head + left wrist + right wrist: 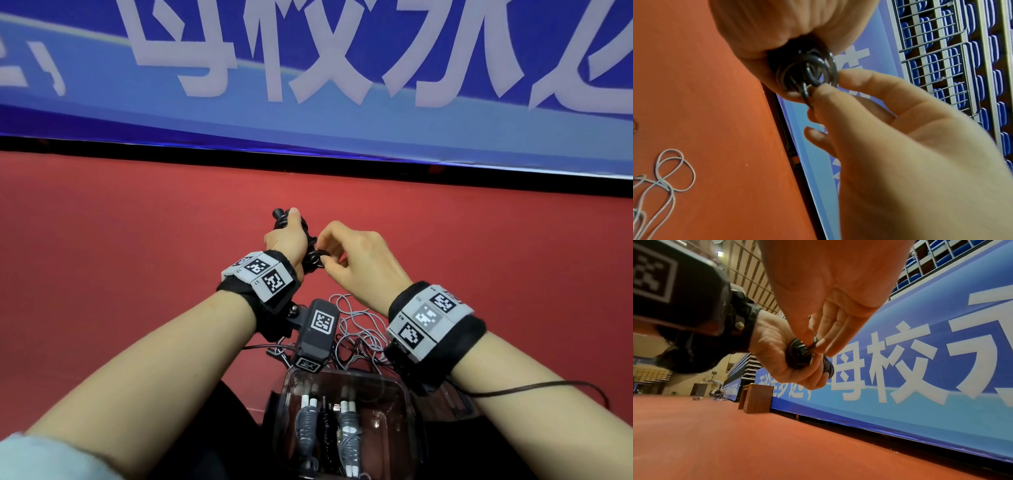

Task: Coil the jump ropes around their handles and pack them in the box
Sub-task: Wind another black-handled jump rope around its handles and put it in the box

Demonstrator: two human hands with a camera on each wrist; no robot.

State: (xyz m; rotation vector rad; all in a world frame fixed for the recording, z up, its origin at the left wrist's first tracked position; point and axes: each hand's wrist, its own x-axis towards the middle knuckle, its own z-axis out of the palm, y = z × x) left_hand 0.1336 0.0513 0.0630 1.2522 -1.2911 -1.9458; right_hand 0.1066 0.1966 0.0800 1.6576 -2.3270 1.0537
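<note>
Gripping the black handles (281, 219) in a fist, her left hand (286, 240) holds the bundle up over the red floor (137, 240) while her right hand (356, 260) pinches the rope's last loop (807, 95) at the coil (799, 353). To finish well, I'd say keep that end taut and tuck it under a tight turn before letting go. The box (407, 404) waits at the floor's near edge, coiled ropes (349, 428) inside, loose grey rope (356, 325) beside it.
</note>
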